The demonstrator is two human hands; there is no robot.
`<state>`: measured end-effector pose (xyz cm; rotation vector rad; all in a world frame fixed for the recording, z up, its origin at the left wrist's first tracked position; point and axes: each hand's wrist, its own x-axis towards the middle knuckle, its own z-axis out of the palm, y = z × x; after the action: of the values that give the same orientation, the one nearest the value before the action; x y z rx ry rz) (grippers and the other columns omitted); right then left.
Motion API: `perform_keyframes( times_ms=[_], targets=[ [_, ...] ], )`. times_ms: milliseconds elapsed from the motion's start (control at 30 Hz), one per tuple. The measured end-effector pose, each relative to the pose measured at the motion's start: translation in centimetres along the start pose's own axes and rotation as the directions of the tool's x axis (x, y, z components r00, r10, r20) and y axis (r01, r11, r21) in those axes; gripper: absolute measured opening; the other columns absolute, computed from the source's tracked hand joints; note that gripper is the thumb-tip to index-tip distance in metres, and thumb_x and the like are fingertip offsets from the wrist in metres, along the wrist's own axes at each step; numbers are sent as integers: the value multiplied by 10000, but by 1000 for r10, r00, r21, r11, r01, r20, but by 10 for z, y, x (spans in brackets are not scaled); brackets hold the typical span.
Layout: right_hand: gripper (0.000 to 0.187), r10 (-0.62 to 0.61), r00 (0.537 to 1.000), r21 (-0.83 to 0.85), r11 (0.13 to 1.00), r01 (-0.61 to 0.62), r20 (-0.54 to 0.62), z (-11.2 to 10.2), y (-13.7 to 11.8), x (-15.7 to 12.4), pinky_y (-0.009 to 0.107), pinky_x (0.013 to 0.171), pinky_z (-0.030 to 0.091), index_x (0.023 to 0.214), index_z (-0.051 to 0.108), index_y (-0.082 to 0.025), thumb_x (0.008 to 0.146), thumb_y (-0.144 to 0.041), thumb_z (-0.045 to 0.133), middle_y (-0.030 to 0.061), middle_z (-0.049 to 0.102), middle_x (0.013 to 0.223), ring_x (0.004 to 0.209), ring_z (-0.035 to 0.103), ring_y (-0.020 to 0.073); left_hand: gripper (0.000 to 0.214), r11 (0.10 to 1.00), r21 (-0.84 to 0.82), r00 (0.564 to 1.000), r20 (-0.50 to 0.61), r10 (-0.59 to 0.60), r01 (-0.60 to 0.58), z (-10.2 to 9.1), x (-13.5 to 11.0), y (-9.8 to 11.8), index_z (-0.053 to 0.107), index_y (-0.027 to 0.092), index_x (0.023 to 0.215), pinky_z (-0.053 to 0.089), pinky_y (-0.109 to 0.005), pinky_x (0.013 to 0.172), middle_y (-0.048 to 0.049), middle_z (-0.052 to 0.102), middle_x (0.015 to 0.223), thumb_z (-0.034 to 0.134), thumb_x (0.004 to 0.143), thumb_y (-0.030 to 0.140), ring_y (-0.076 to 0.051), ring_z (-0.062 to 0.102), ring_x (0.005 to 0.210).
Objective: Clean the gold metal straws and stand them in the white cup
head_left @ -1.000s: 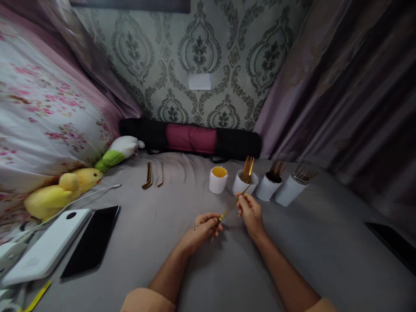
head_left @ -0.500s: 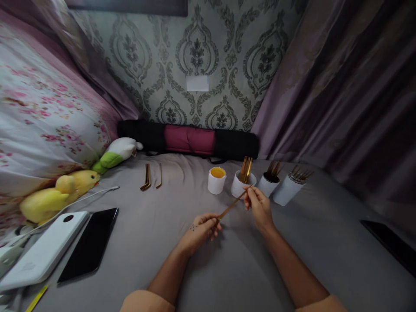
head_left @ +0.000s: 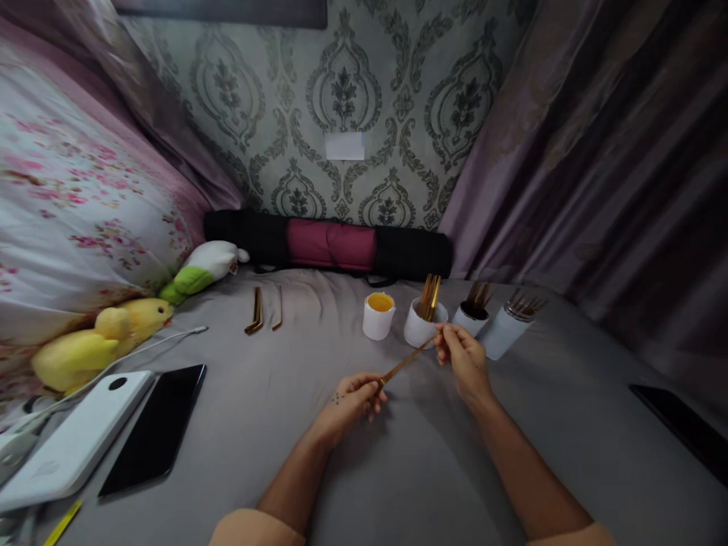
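My left hand [head_left: 353, 398] pinches the near end of a thin gold metal straw [head_left: 408, 359] above the grey sheet [head_left: 398, 470]. My right hand [head_left: 463, 358] is closed in a pinch at the straw's far end, just in front of a white cup [head_left: 422, 324] that holds several gold straws. A white cup with a yellow inside [head_left: 378, 315] stands to its left. Two more white cups [head_left: 469, 318] [head_left: 506, 327] with dark and silvery sticks stand to its right. Several bent gold straws [head_left: 262, 309] lie loose on the sheet farther left.
A black and maroon rolled bag [head_left: 330, 246] lies against the patterned wall. Plush toys [head_left: 102, 341] [head_left: 203, 268] rest by a floral pillow [head_left: 73, 205] at left. A white device [head_left: 73, 440], a dark phone [head_left: 153, 428] and a cable lie at the near left; another dark slab [head_left: 682, 428] lies at right.
My right hand has slid to the right along the straw, from beside the second cup to near the third. The left hand has stayed put.
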<state>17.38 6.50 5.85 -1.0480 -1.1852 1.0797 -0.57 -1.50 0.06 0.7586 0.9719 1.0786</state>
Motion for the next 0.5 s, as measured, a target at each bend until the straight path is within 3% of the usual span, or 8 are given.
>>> perform_keyframes(
  times_ms=[500],
  targets=[
    [277,26,1000,26,999,-26,13,-8,-1,0,185,368,308,754,556,-162,714,-436,555,-15,523,610,425,411,54,331,999,-40,1000,6,13,-13,-1,0,0,542,103,924,323,-194,437,-47,580,702,582,699,342,-76,487,523]
  ],
)
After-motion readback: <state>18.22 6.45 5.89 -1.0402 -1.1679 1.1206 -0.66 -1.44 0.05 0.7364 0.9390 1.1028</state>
